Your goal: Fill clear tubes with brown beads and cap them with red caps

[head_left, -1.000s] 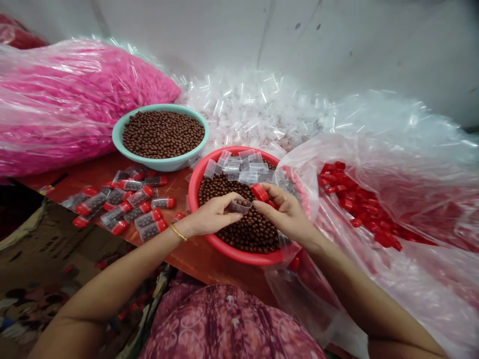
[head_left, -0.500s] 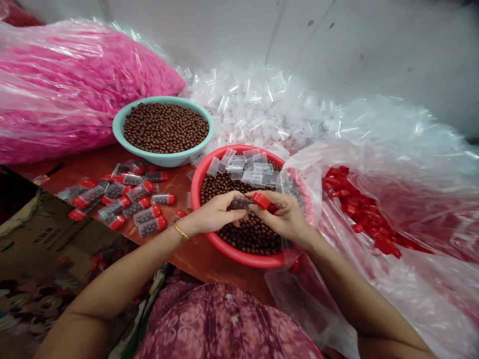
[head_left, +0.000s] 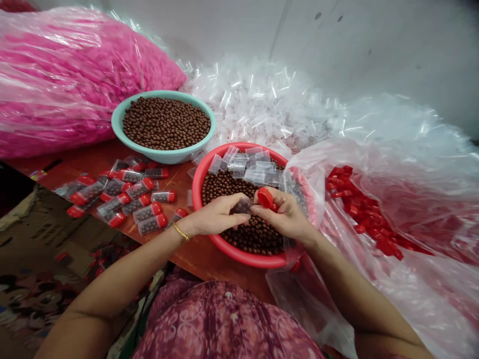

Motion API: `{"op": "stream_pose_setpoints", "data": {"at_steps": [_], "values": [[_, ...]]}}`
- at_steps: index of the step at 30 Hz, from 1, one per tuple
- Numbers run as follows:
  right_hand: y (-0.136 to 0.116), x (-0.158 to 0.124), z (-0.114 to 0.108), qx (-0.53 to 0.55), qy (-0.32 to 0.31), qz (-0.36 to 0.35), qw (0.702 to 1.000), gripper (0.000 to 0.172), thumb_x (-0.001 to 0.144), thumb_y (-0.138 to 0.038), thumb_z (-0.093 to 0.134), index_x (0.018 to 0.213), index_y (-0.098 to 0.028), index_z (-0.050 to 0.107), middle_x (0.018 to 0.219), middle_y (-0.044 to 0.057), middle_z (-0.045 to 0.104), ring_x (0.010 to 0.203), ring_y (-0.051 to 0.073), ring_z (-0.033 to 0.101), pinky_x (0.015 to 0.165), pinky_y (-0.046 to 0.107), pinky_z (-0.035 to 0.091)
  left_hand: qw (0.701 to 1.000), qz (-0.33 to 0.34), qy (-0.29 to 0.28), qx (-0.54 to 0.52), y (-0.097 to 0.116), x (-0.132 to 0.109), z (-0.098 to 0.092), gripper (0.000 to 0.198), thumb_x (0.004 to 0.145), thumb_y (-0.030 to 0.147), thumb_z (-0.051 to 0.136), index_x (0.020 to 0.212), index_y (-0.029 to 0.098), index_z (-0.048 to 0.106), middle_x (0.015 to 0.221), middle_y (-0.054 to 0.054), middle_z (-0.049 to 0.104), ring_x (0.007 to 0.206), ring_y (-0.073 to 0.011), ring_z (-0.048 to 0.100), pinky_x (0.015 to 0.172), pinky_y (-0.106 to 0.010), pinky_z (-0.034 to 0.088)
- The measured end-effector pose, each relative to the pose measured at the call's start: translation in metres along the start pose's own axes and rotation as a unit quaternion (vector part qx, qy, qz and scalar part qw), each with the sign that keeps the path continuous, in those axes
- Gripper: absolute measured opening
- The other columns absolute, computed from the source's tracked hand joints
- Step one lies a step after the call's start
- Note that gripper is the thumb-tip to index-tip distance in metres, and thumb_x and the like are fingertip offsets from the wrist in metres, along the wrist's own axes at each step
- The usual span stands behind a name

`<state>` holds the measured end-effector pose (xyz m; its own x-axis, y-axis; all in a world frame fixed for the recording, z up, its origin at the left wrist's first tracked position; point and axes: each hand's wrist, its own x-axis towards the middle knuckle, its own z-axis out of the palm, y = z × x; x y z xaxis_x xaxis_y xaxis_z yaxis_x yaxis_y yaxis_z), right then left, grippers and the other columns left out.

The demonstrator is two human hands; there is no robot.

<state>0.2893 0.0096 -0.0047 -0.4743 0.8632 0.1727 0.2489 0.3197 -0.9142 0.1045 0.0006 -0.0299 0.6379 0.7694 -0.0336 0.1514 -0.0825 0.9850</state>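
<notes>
My left hand (head_left: pixel 220 213), with a gold bangle at the wrist, is closed around a clear plastic container (head_left: pixel 243 204) that looks dark with brown balls inside. Just right of it, my right hand (head_left: pixel 282 212) pinches a red cap (head_left: pixel 265 197), its hollow side partly turned up; more red shows between the fingers. Both hands are over a red basin (head_left: pixel 205 172) of small brown balls (head_left: pixel 258 234). Several empty clear containers (head_left: pixel 258 169) lie on the balls at the basin's far side.
Capped, filled containers (head_left: pixel 147 212) lie on the red table (head_left: pixel 183 174) to the left. Behind them stands a turquoise basin (head_left: pixel 116 119) of brown balls beside a bag of pink pieces (head_left: pixel 75 85). Clear containers (head_left: pixel 258 99) heap at the back; an open bag of red caps (head_left: pixel 359 204) lies right.
The red cap in my right hand has tipped up, away from the container, and shows its hollow side. My left hand keeps its hold on the container. The view has shifted slightly.
</notes>
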Motion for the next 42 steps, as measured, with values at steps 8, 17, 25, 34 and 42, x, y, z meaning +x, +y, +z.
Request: {"op": "stream_pose_setpoints", "data": {"at_steps": [8,17,25,34,42], "values": [[0.012,-0.007,-0.015,0.048,-0.009,0.137,0.989,0.038,0.073,-0.051,0.066,0.069,-0.020,0.045,0.049,-0.008,0.038,0.040,0.005,0.034,0.037,0.020,0.027,0.996,0.000,0.010,-0.088,0.002,0.000,0.000,0.020,0.085,0.030,0.050,0.098,0.015,0.049,0.079,0.000,0.056,0.061,-0.0072,0.050,0.059,-0.022,0.043],[0.011,-0.010,-0.011,0.105,-0.010,0.171,0.980,0.031,0.086,-0.049,0.042,0.093,-0.020,0.051,0.060,-0.007,0.035,0.044,0.007,0.027,0.037,0.020,0.024,0.997,-0.029,0.024,-0.074,0.004,0.001,0.002,0.016,0.084,0.025,0.050,0.095,0.014,0.049,0.077,0.001,0.055,0.060,-0.0064,0.050,0.057,-0.020,0.044],[-0.001,-0.011,-0.007,-0.055,-0.053,0.077,0.994,0.033,0.094,-0.043,0.038,0.076,-0.019,0.051,0.062,-0.003,0.045,0.053,0.008,0.039,0.049,0.022,0.033,0.999,-0.007,0.041,-0.033,0.003,0.000,0.001,0.018,0.083,0.029,0.051,0.093,0.014,0.051,0.076,0.001,0.053,0.063,-0.0081,0.049,0.060,-0.022,0.044],[0.000,-0.013,-0.003,-0.227,-0.040,-0.013,0.973,0.037,0.095,-0.034,0.035,0.115,-0.019,0.062,0.097,0.005,0.071,0.083,0.018,0.067,0.073,0.028,0.051,0.996,0.022,0.069,0.050,0.001,0.002,0.003,0.026,0.080,0.031,0.054,0.099,0.013,0.056,0.096,-0.005,0.063,0.087,-0.0171,0.056,0.083,-0.032,0.046],[-0.003,-0.014,0.004,-0.237,-0.011,-0.018,0.971,0.042,0.095,-0.035,0.035,0.124,-0.016,0.059,0.108,0.008,0.071,0.095,0.019,0.068,0.082,0.030,0.054,0.994,0.026,0.095,0.045,0.000,0.000,0.004,0.026,0.080,0.033,0.056,0.096,0.013,0.058,0.093,-0.005,0.064,0.085,-0.0170,0.058,0.079,-0.030,0.047]]}}
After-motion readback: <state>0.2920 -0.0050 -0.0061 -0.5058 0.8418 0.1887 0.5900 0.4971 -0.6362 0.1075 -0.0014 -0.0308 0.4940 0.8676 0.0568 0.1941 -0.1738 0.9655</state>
